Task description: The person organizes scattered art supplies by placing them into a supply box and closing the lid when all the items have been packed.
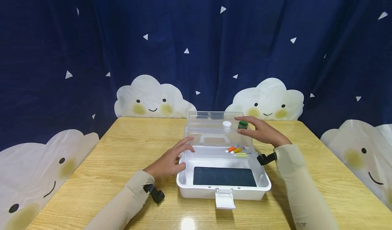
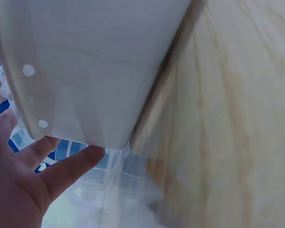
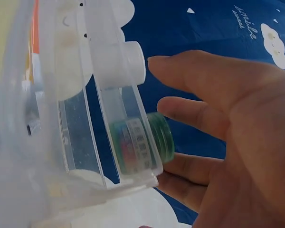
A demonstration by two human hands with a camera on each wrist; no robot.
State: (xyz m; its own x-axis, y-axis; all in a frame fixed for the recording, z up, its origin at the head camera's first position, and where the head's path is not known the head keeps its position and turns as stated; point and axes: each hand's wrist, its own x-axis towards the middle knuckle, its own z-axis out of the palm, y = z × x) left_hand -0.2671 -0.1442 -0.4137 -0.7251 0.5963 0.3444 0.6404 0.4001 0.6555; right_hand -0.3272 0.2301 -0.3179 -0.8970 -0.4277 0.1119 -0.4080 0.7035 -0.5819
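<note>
A white plastic case [image 1: 199, 192] stands opened on the table, its clear upper tray [image 1: 196, 124] raised at the back. In that tray sit a green jar [image 3: 164, 137] and a white-capped jar [image 3: 135, 61]. My right hand [image 1: 262, 131] is beside the green jar, thumb and fingers spread and relaxed; whether a fingertip touches it cannot be told. At the case's left side is my left hand [image 1: 167, 160], fingers extended, one fingertip [image 2: 96, 153] at the case edge. An orange paint tube [image 1: 231, 149], a yellow-orange tube [image 1: 237, 150] and a yellow-green tube [image 1: 241, 154] lie in a lower tray.
A dark flat panel [image 1: 225, 176] lies in the bottom of the case. The front latch [image 1: 225, 200] hangs open toward me. Wooden table [image 1: 147, 131] surrounds the case, and a dark blue curtain [image 1: 208, 53] with clouds hangs behind.
</note>
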